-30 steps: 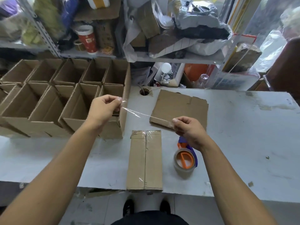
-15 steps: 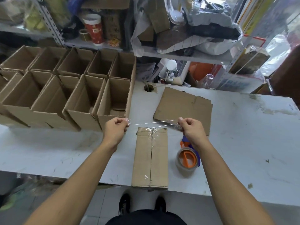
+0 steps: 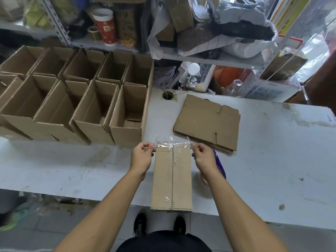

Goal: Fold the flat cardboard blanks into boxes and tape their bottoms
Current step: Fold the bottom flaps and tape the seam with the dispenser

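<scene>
A folded cardboard box [image 3: 171, 176] lies bottom-up on the white table [image 3: 272, 151], its near end over the front edge. A strip of clear tape [image 3: 172, 143] stretches across the box's far end. My left hand [image 3: 142, 157] pinches the strip's left end beside the box. My right hand [image 3: 202, 157] pinches its right end. A stack of flat cardboard blanks [image 3: 207, 122] lies just beyond, to the right. The tape dispenser [image 3: 219, 166], purple with an orange part, is mostly hidden behind my right forearm.
Several open folded boxes [image 3: 76, 106] stand in two rows on the table's left half. A cable hole [image 3: 167, 95] sits in the tabletop behind the box. Cluttered metal shelves [image 3: 209, 59] with bags, a red cup and boxes rise behind the table.
Both hands came down and closer together, bringing the taut tape strip from the air onto the far end of the box. My head moved nearer.
</scene>
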